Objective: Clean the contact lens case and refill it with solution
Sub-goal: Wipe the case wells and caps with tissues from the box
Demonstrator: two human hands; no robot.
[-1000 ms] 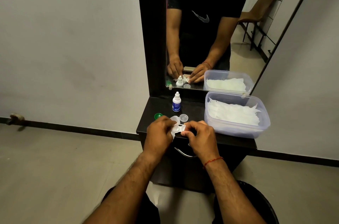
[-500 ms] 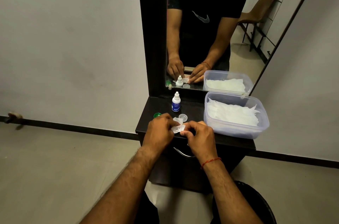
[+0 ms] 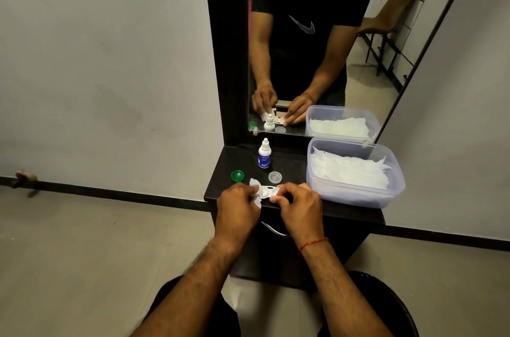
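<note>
The white contact lens case [image 3: 268, 191] lies between my hands at the front edge of the black counter [image 3: 292, 164]. My right hand [image 3: 299, 202] pinches its right end. My left hand [image 3: 238, 205] grips a crumpled white tissue [image 3: 256, 188] pressed against the case's left well. A green cap [image 3: 237, 176] lies to the left and a clear cap [image 3: 275, 177] just behind the case. A small white solution bottle [image 3: 264, 154] with a blue label stands upright further back.
A clear plastic tub [image 3: 356, 194] of white tissues fills the counter's right side. A mirror [image 3: 317, 41] behind reflects a person, the bottle and the tub. A metal drawer handle [image 3: 274, 229] sits below the counter edge. Grey floor lies around.
My hands have stayed at the counter's front edge. The tissue in my left hand has shifted slightly against the case, exposing more of the case's left well.
</note>
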